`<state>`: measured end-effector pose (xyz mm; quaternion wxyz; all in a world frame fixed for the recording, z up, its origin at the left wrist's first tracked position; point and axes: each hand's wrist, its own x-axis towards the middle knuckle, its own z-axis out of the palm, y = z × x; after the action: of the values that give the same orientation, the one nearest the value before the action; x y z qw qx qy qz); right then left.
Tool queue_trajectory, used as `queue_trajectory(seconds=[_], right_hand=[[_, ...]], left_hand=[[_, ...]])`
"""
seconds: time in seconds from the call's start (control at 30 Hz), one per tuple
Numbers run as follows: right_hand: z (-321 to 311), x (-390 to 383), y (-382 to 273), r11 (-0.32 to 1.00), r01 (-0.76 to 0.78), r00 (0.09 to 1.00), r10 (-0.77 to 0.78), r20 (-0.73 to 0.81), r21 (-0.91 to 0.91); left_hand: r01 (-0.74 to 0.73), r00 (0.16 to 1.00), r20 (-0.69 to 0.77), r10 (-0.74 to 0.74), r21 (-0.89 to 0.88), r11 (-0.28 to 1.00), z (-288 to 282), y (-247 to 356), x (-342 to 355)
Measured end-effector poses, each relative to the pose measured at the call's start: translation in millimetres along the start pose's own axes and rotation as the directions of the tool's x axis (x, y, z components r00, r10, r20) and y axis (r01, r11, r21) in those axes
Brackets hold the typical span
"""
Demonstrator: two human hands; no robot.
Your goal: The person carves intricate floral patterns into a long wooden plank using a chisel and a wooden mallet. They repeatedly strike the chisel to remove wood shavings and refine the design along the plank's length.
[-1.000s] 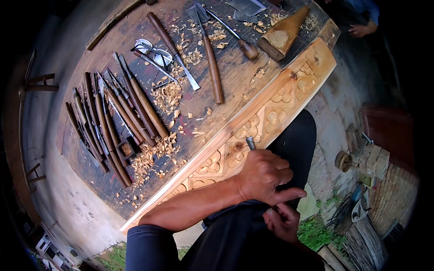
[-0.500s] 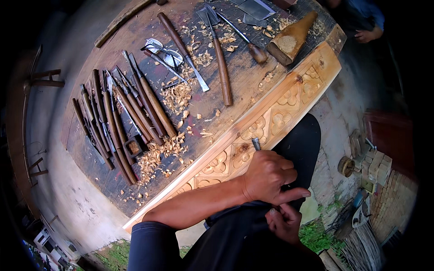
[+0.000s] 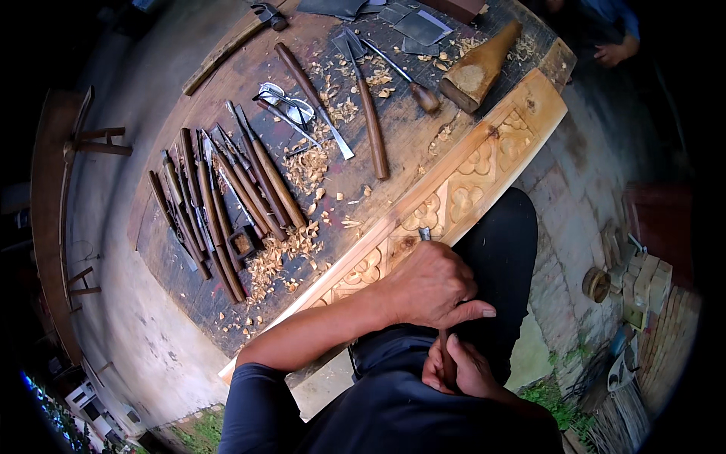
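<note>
Head view: left fingers (image 3: 460,286) curl around a chisel (image 3: 425,234), thumb (image 3: 475,311) pointing right

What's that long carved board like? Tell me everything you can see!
The carved board looks like pale orange-brown wood with dark knots. Rounded, petal-like shapes are cut into its face, inside straight-lined panels. It lies along the near edge of the worktable, slanting up to the picture's right. The left hand hides part of it; whether the metal tip of the carving tool touches it is unclear.
</note>
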<state>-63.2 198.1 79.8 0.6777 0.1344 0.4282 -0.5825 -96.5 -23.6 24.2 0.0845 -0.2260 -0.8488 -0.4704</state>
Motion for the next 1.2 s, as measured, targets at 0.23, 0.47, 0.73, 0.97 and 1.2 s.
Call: queue_trajectory(seconds=[0.23, 0.47, 0.73, 0.97, 1.2], right_hand=[[7, 8, 3, 0.994, 0.016, 1.000, -0.018, -0.024, -0.104], [2, 14, 9, 0.979, 0.051, 0.999, -0.052, 0.002, -0.197], [12, 18, 3, 0.978, 0.051, 0.997, -0.061, -0.043, -0.204], [7, 20, 9, 0.958, 0.114, 0.990, -0.132, -0.049, -0.265], [5, 25, 14, 0.943, 0.139, 0.988, -0.154, -0.027, -0.303]], left_hand=[[0.046, 0.999, -0.004, -0.046, -0.016, 0.999, 3, 2, -1], [0.052, 0.999, -0.009, -0.052, -0.031, 0.998, 3, 3, -2], [0.036, 0.998, -0.055, -0.041, -0.085, 0.996, 6, -1, -2], [0.045, 0.996, -0.068, -0.050, -0.075, 0.996, 8, 0, -4], [0.054, 0.993, -0.096, -0.061, -0.075, 0.996, 11, 0, -7]])
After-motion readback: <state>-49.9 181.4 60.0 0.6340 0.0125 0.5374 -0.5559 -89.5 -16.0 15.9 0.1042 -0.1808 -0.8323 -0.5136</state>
